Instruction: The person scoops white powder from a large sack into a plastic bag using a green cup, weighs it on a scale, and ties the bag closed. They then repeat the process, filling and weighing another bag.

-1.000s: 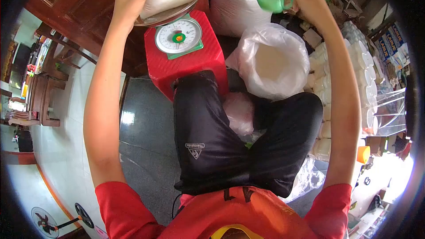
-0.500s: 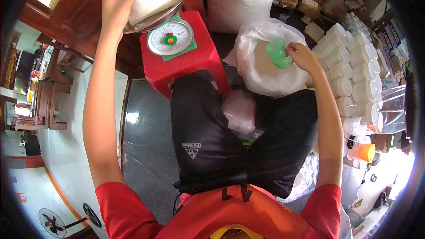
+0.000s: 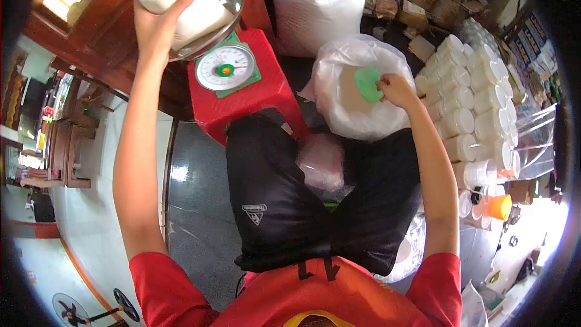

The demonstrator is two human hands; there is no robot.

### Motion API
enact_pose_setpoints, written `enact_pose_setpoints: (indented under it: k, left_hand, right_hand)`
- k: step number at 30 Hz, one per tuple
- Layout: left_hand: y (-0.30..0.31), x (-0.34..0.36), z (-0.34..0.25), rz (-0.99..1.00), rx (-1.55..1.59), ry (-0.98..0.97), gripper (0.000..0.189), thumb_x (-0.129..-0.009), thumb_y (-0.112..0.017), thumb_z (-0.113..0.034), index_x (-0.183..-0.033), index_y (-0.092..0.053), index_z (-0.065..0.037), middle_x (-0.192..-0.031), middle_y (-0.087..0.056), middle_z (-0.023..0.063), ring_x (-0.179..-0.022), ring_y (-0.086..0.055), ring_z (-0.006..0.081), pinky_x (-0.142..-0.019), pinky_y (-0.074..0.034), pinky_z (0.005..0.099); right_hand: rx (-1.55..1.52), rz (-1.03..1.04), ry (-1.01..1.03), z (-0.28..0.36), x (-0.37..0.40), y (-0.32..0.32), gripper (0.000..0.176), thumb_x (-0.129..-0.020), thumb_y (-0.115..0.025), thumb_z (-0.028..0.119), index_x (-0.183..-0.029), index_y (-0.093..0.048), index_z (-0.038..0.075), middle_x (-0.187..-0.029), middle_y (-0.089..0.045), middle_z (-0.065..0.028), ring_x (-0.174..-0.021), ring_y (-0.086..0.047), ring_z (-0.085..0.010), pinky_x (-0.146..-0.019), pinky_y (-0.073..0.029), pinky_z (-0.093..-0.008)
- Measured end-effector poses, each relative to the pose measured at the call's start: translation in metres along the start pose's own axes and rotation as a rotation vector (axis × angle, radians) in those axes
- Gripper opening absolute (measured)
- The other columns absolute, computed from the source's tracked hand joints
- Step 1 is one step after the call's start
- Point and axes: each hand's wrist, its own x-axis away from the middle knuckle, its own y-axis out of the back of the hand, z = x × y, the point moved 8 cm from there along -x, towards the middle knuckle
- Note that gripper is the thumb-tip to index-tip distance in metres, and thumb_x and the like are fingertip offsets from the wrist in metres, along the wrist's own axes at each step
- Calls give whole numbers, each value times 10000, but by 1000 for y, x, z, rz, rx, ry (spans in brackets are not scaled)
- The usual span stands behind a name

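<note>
My left hand (image 3: 158, 27) is wrapped round a clear plastic bag of white powder (image 3: 192, 6), which rests in the metal pan (image 3: 233, 1) of a green dial scale (image 3: 225, 68). The scale stands on a red plastic stool (image 3: 266, 72) in front of my left knee. My right hand (image 3: 396, 91) pinches a green plastic scoop (image 3: 367, 83) by its edge. The scoop is over the pale powder (image 3: 348, 88) inside a large open plastic-lined sack (image 3: 330, 109).
A big white sack (image 3: 318, 6) stands behind the open one. Stacked white jars (image 3: 478, 97) rise at the right, with an orange-lidded container (image 3: 499, 207) nearer. A pinkish plastic bag (image 3: 321, 160) lies between my knees. Shelves with packages (image 3: 423, 6) are at the back right.
The view has shifted slightly, so most things sit a little lower and further left. My left hand stays on the bag in the pan, and my right hand keeps the scoop over the powder.
</note>
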Motion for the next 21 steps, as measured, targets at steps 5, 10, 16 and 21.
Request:
enact_pose_setpoints:
  k: [5, 10, 16, 21]
  left_hand:
    - [1, -5, 2, -38, 35, 50, 524, -742, -916, -166, -1153, -654, 25, -1070, -723, 118, -944, -719, 196, -852, -586, 343]
    - [5, -8, -3, -66, 6, 6, 652, -722, -934, -200, -1221, -582, 27, -1112, -697, 129, -989, -702, 204, -876, -584, 356]
    - [2, -25, -33, -70, -38, -14, 678, -714, -939, -201, -1224, -558, 33, -1119, -690, 131, -997, -696, 204, -884, -583, 356]
    - [-7, -35, -78, -28, 37, -129, 625, -739, -920, -160, -1218, -569, 35, -1109, -693, 124, -978, -699, 194, -870, -585, 342]
  right_hand:
    - [133, 32, 25, -18, -11, -12, 321, -937, -566, 257, -975, -729, -16, -738, -733, -169, -698, -741, -286, -774, -563, -443]
    - [134, 35, -30, -29, -16, -19, 300, -947, -571, 254, -982, -730, 3, -758, -745, -159, -719, -749, -283, -782, -569, -437]
    - [190, 62, -48, -33, -18, -14, 316, -960, -593, 217, -1049, -681, -73, -944, -751, -206, -723, -760, -273, -749, -582, -405]
    - [389, -40, -83, -47, -20, -16, 453, -932, -629, 340, -1232, -614, 0, -1033, -728, -260, -1058, -689, -416, -943, -532, -476]
